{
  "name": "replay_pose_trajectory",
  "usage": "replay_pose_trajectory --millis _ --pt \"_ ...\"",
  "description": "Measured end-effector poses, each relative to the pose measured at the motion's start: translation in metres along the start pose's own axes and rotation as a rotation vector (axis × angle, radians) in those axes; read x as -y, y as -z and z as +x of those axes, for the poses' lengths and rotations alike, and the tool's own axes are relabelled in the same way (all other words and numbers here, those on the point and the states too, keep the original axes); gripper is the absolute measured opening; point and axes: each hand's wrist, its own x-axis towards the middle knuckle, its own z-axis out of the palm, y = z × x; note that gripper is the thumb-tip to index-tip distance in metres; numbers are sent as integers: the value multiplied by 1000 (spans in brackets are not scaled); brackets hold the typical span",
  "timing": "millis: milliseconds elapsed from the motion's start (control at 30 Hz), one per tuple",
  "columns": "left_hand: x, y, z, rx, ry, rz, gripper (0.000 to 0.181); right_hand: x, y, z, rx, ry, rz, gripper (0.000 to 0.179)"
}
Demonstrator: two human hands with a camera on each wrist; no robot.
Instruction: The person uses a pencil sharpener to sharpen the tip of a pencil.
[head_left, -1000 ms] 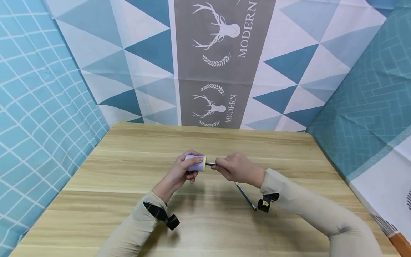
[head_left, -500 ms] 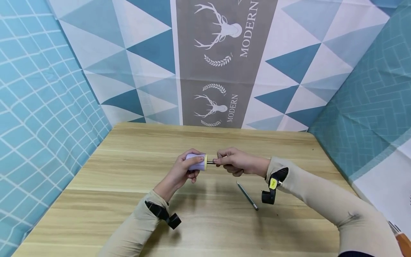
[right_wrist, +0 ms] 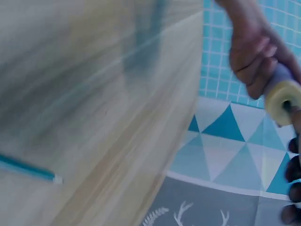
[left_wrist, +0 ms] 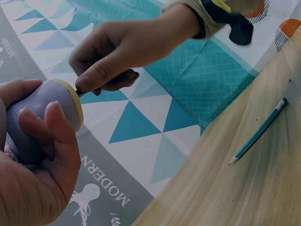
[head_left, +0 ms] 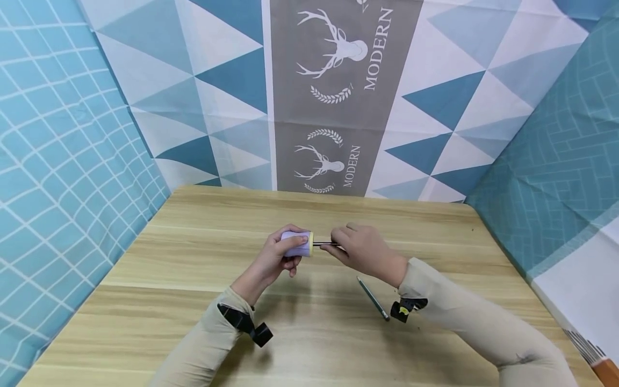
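My left hand (head_left: 271, 260) grips a purple, barrel-shaped pencil sharpener (head_left: 296, 244) with a yellow end ring, held above the table. The thumb lies along its side. From the right, my right hand (head_left: 365, 250) pinches a thin dark pencil (head_left: 325, 243), whose front end sits in the hole of the yellow end. That hole shows in the right wrist view on the sharpener's yellow face (right_wrist: 277, 101). Fingers hide the pencil's far part. A second pencil, green (head_left: 372, 298), lies on the table below my right hand, its point facing away from me.
The wooden table (head_left: 309, 344) spreads beneath both hands. Patterned cloth (head_left: 232, 107) hangs behind its far edge, with blue cloth (head_left: 53, 161) on the left and teal cloth (head_left: 556, 161) on the right. Black wrist cameras (head_left: 261, 334) hang under the sleeves.
My right hand has twisted one way and back about the pencil and now sits slightly further right, with more pencil showing. The left hand and sharpener have stayed nearly still.
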Motion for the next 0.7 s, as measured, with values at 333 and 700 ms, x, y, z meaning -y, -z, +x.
replay_pose_trajectory --millis 333,700 --pt "-2 0 0 28 -2 -11 13 -5 -11 1 -100 265 -265 33" --pt "2 2 3 -18 26 0 7 -5 -7 9 248 -105 442 27"
